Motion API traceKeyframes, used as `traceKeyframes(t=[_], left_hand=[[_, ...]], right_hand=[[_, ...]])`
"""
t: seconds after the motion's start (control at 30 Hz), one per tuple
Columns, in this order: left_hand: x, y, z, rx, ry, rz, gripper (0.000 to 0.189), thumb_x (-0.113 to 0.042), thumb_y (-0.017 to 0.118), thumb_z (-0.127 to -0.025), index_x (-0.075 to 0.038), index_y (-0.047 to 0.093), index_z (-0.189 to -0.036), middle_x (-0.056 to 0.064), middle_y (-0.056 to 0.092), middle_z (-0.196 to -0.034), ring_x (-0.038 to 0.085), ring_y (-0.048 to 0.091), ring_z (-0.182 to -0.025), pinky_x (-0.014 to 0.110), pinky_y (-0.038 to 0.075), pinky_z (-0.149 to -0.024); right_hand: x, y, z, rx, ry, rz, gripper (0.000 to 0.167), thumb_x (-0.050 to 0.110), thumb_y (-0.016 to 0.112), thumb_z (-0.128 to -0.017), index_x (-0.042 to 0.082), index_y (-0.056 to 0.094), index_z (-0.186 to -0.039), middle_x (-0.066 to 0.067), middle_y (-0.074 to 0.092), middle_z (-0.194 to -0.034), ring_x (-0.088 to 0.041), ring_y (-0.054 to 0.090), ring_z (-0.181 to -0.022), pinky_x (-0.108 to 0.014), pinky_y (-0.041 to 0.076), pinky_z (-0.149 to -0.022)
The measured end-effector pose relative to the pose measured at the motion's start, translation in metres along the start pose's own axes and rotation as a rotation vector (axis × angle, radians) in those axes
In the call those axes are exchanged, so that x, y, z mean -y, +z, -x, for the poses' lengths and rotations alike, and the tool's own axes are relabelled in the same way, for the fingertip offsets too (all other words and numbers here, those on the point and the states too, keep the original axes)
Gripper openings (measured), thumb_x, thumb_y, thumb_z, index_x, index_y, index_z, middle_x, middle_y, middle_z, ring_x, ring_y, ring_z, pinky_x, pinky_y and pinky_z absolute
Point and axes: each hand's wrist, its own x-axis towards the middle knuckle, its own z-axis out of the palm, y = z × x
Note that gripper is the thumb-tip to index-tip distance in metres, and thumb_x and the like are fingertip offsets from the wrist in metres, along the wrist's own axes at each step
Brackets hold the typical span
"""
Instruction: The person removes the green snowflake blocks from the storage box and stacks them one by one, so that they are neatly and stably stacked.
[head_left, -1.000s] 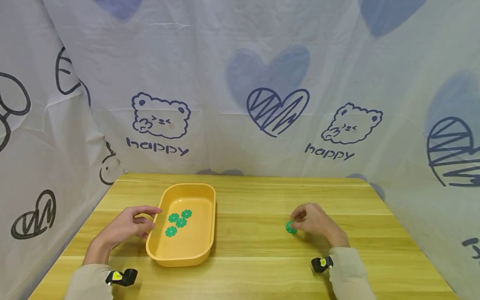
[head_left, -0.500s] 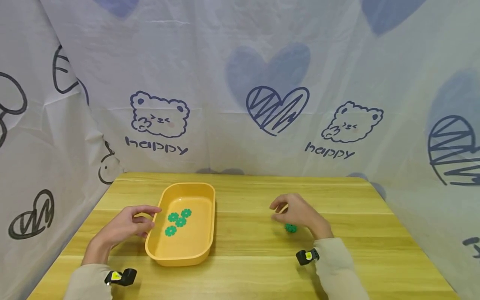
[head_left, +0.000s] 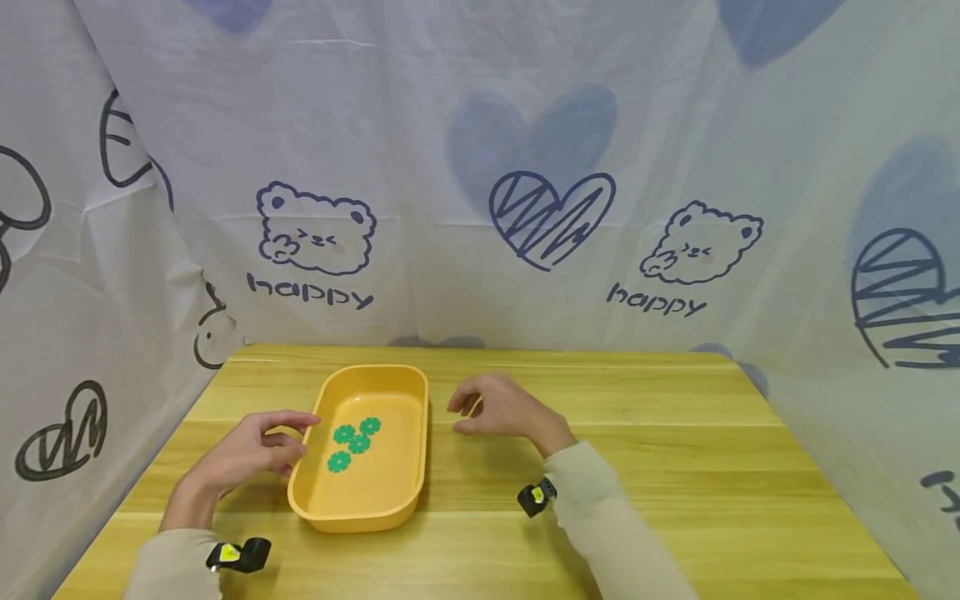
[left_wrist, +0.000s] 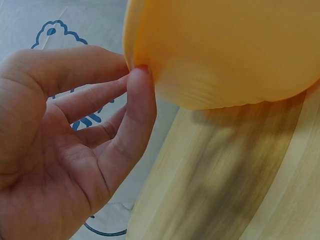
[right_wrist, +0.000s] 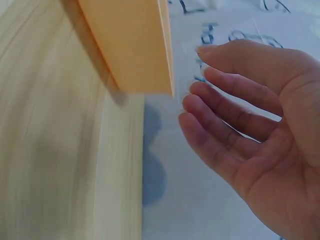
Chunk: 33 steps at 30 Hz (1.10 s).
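Note:
A yellow plastic tray (head_left: 405,492) stands on the left part of the table. Inside it lie several green snowflake-shaped plastic discs (head_left: 359,443), grouped toward its left side. My left hand (head_left: 251,454) pinches the tray's left rim between thumb and fingers, and the left wrist view shows the fingertips at the tray's edge (left_wrist: 142,30). Just right of the tray, above the table, is my right hand (head_left: 498,407), its fingers loosely bent with nothing in them. In the right wrist view this hand (right_wrist: 250,110) is apart from the tray wall (right_wrist: 132,50).
The wood-grain table (head_left: 720,467) extends to the right. Behind and beside it hangs a pale cloth (head_left: 435,275) printed with hearts and bears. The right sleeve (head_left: 607,508) covers the spot where green discs showed earlier.
My right hand has let go of the green discs on the table and moved left to beside the tray. Those discs are now hidden behind the sleeve. The left hand stays at the rim.

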Motion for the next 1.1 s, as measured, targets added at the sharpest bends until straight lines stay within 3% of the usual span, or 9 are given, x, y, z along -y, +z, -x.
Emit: traceKeyframes(t=[0.2, 0.6, 0.87, 1.1], left_hand=[[0.001, -0.001, 0.001, 0.01, 0.022, 0.001, 0.057, -0.008, 0.065, -0.097, 0.013, 0.045, -0.146, 0.025, 0.056, -0.123, 0.011, 0.065, -0.08, 0.035, 0.062, -0.071], [-0.001, -0.001, 0.0, 0.009, -0.004, 0.003, 0.058, -0.008, 0.066, -0.096, 0.012, 0.045, -0.146, 0.026, 0.058, -0.123, 0.011, 0.066, -0.082, 0.035, 0.062, -0.072], [-0.001, 0.0, 0.0, 0.016, 0.007, 0.003, 0.058, -0.008, 0.065, -0.096, 0.013, 0.044, -0.146, 0.028, 0.057, -0.126, 0.011, 0.066, -0.083, 0.035, 0.062, -0.072], [0.0, -0.002, 0.001, 0.027, 0.012, 0.014, 0.058, -0.008, 0.065, -0.097, 0.013, 0.044, -0.147, 0.025, 0.058, -0.124, 0.011, 0.066, -0.084, 0.037, 0.063, -0.072]], right_hand=[[0.017, 0.018, -0.033, 0.037, -0.046, 0.013, 0.022, 0.011, 0.079, -0.088, -0.001, 0.077, -0.105, -0.016, 0.077, -0.104, -0.026, 0.073, -0.092, -0.017, 0.056, -0.078], [0.037, 0.045, -0.077, 0.12, 0.024, 0.13, 0.025, 0.016, 0.081, -0.09, 0.004, 0.077, -0.112, -0.01, 0.077, -0.111, -0.016, 0.069, -0.096, -0.014, 0.053, -0.082], [0.044, 0.067, -0.103, 0.184, 0.017, 0.222, 0.023, 0.014, 0.081, -0.089, 0.005, 0.078, -0.11, -0.007, 0.078, -0.109, -0.013, 0.066, -0.091, -0.012, 0.05, -0.078], [0.045, 0.087, -0.114, 0.19, 0.094, 0.311, 0.022, 0.009, 0.077, -0.09, 0.009, 0.078, -0.112, 0.0, 0.076, -0.113, -0.01, 0.067, -0.103, -0.017, 0.054, -0.091]])
